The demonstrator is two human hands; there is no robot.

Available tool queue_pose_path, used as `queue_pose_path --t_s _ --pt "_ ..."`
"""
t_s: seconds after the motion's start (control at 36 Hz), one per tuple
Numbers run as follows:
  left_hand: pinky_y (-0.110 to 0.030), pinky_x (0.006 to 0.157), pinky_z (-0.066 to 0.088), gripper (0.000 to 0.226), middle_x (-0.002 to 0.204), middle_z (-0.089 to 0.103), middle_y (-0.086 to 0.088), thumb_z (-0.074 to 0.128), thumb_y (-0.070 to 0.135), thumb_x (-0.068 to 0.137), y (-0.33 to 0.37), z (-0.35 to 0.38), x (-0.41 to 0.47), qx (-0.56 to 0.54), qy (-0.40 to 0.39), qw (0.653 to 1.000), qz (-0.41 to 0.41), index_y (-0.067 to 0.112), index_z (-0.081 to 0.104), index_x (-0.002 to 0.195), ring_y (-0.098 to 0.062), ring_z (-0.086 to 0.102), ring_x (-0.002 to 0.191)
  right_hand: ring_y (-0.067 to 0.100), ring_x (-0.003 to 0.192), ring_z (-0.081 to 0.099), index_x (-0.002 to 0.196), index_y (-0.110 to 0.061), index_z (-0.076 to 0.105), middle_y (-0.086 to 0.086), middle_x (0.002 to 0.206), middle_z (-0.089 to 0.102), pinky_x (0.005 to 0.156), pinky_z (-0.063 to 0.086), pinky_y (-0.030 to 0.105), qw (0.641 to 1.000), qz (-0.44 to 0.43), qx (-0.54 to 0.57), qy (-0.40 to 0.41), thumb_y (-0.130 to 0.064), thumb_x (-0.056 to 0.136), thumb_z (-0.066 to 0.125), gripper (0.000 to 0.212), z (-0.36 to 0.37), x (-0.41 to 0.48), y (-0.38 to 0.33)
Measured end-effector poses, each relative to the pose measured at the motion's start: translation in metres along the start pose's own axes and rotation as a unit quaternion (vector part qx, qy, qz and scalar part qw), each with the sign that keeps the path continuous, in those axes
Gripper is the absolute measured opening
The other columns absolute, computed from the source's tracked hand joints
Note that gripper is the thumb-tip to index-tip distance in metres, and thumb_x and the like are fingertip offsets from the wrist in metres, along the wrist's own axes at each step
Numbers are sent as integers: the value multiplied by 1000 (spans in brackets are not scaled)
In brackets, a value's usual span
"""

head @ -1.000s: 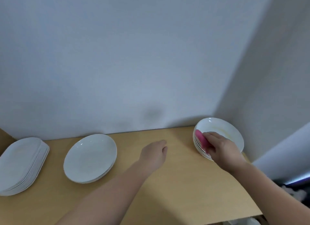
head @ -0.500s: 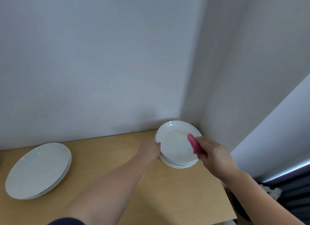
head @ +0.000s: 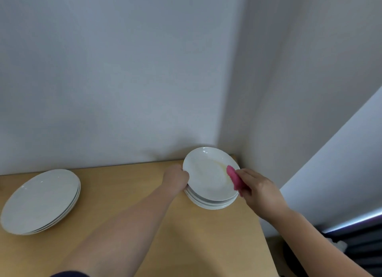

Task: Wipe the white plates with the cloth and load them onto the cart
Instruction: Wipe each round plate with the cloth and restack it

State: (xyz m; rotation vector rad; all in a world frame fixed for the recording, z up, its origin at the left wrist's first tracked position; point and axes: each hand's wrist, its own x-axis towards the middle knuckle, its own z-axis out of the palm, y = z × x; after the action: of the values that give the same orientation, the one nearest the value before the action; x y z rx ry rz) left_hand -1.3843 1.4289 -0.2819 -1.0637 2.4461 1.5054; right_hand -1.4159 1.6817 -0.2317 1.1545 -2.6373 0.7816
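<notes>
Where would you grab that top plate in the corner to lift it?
Probably its thin left rim, coming from the left: the top plate is wide and shallow, walls close off the back and right, and the right hand with the pink cloth covers the right edge. The left hand grips that rim.

We lose left hand fingertips behind top plate rim; cloth half buried in right hand (pink end only shows); lower plates mostly covered.
</notes>
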Motion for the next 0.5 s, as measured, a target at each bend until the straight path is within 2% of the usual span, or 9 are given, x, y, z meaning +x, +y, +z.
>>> queue_pose_path --t_s 0.06,0.11,0.19,0.28,0.33,0.39,0.5 --pt "-34 55 58 16 73 62 -9 44 3 81 4 -3 -3 -9 5 1000 -1 11 48 68 -32 70 71 7 63 43 84 -19 62 -20 78 44 52 44 27 1000 -2 -1 3 0 81 69 20 -1 1 1" --pt "-25 42 48 14 76 60 -9 45 1 81 8 -4 -7 -10 7 1000 0 11 46 72 -30 68 68 7 63 44 84 -19 61 -20 78 45 52 44 26 1000 -3 -4 4 -1 82 69 20 -1 2 1" --pt "-23 35 44 18 86 52 -8 50 -5 80 12 -4 -14 -39 4 999 -5 11 42 84 -29 61 72 7 63 45 83 -21 60 -20 78 46 53 46 29 1000 -1 0 3 -4 84 69 19 0 2 0" --pt "-32 44 54 17 84 54 -8 52 -7 78 15 -4 -18 -69 5 997 -28 8 45 84 -27 63 69 5 63 45 83 -23 59 -20 79 46 54 46 28 1000 4 -2 1 -6 85 68 20 0 2 -1" --pt "-40 57 60 16 84 63 -12 47 -6 77 13 -5 -18 -75 -5 997 -25 5 57 82 -30 66 71 3 64 44 84 -24 59 -21 79 45 54 46 27 1000 4 -3 2 -6 85 69 20 -1 3 -2" --pt "-46 64 62 32 88 70 -15 43 -7 74 10 -5 -15 -84 -19 996 -15 1 70 88 -33 69 77 4 64 43 83 -24 58 -22 79 44 54 46 27 1000 4 -4 6 -5 84 69 22 -3 4 -3" --pt "-47 64 61 37 84 73 -14 43 -7 73 5 -11 -15 -87 -23 996 11 4 75 88 -33 71 74 4 65 45 81 -25 58 -19 77 49 54 43 23 1000 9 -8 13 -5 84 68 22 -7 6 -7"
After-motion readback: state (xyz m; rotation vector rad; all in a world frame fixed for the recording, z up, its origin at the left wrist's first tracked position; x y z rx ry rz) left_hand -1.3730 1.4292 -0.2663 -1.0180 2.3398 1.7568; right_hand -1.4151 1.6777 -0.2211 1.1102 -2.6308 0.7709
